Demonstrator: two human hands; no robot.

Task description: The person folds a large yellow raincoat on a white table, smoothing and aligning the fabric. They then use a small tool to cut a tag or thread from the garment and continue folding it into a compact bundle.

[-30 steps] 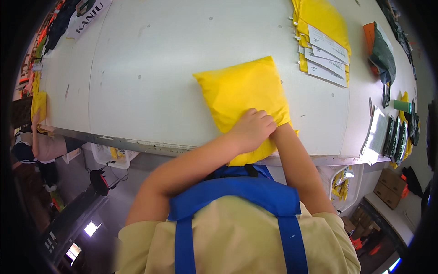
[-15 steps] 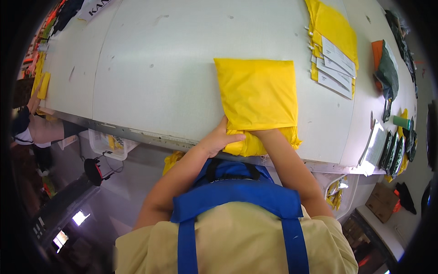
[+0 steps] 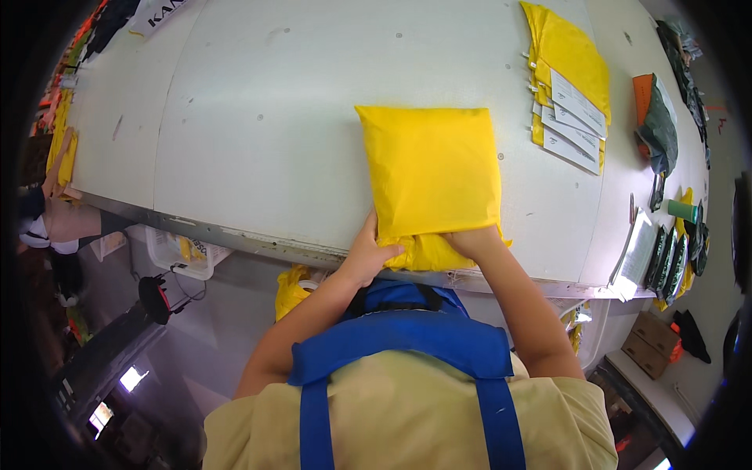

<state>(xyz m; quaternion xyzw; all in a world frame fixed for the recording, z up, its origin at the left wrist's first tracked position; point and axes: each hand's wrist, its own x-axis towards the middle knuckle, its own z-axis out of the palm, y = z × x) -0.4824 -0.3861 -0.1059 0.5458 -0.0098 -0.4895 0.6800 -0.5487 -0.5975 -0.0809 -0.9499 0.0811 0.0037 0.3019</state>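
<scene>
The square yellow fabric pouch (image 3: 431, 168) lies on the white bench (image 3: 258, 157), its near edge between both hands. The left hand (image 3: 368, 252) grips its near-left corner, thumb over the bunched cloth; the right hand (image 3: 476, 239) reaches under its near edge, fingers hidden, so whether they are closed I cannot tell. Below and left of the pouch, a white plastic basket (image 3: 200, 272) holds yellow pieces (image 3: 188, 249). The pouch is smooth and puffed, its near end crumpled. Beyond its right side, flat yellow packages (image 3: 576, 47) overlap, bearing white rectangular cards (image 3: 570, 149).
</scene>
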